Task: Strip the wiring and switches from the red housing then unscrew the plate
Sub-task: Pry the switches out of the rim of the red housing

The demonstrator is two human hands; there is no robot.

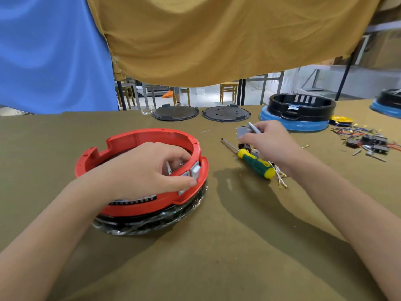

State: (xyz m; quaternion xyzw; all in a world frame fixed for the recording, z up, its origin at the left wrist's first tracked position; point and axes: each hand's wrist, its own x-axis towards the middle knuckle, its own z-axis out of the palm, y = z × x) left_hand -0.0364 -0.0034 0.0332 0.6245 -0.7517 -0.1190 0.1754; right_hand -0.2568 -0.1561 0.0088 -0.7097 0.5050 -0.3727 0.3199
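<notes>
The red ring-shaped housing sits left of centre on a black base wrapped in clear film. My left hand grips its right front rim, fingers curled inside and thumb pressing by the white switches. To the right, my right hand pinches a small grey metal plate above the table. A green and yellow screwdriver lies just below that hand, beside loose white wires.
Two round black discs lie at the table's far edge. A black housing on a blue base stands back right, another at the far right edge. Removed wires and switches are heaped at right. Cloths hang overhead.
</notes>
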